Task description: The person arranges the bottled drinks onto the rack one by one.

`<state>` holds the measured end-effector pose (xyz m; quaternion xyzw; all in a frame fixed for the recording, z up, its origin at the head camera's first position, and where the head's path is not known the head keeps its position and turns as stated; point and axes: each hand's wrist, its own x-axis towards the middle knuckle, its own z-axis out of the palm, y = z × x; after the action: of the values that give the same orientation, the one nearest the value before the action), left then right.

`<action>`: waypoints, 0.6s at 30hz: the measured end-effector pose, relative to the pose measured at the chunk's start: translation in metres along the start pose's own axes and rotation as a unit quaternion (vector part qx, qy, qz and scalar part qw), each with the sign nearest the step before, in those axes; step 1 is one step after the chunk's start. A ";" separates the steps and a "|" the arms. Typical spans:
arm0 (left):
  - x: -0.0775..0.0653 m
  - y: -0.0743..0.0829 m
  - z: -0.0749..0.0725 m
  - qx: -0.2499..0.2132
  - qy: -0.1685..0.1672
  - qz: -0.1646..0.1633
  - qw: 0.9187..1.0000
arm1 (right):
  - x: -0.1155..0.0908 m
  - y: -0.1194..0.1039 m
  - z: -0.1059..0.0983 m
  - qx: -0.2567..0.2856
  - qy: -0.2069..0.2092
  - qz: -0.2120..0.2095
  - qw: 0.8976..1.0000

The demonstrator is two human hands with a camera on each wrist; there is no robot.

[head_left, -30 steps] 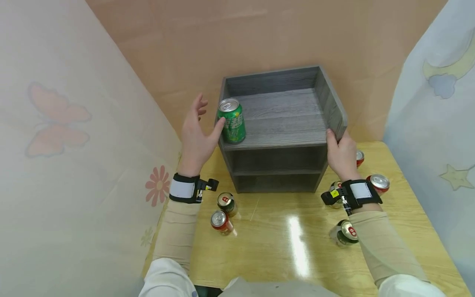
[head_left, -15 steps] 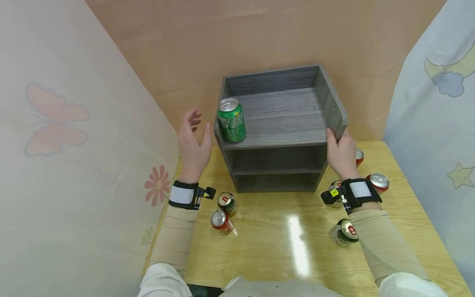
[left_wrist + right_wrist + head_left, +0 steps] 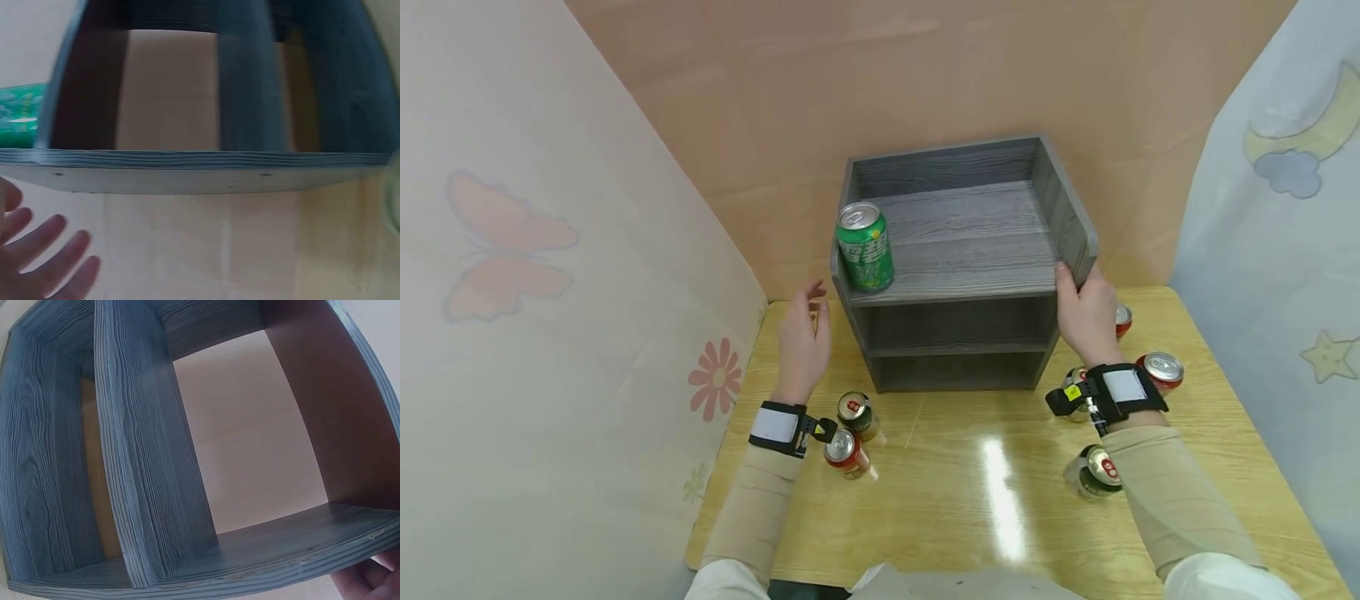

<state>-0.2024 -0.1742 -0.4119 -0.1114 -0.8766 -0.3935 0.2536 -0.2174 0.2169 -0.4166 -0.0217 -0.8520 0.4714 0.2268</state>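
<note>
Left hand (image 3: 803, 348) empty, fingers loosely bent, just beside grey shelf unit (image 3: 966, 242). Right hand (image 3: 1088, 318) grips unit's right side panel. Green can (image 3: 867, 254) upright on top shelf, front left corner. Red can (image 3: 848, 460), gold-lidded can (image 3: 862, 421) on table (image 3: 940, 508), near left wrist.

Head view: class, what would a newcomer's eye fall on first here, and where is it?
Probably the bright green can, upright at the front left corner of the gray shelf's top level. Next might come the shelf itself, in the middle, its right side held by the person's right grip. The red flower on the pale left wall also stands out.
</note>
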 end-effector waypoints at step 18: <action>-0.036 -0.037 0.015 0.117 -0.257 -0.126 0.951 | 0.000 0.000 0.001 0.002 0.002 -0.004 1.000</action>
<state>-0.1919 -0.1875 -0.4634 -0.0667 -0.9590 -0.2746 -0.0208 -0.2173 0.2163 -0.4169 -0.0186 -0.8506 0.4720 0.2309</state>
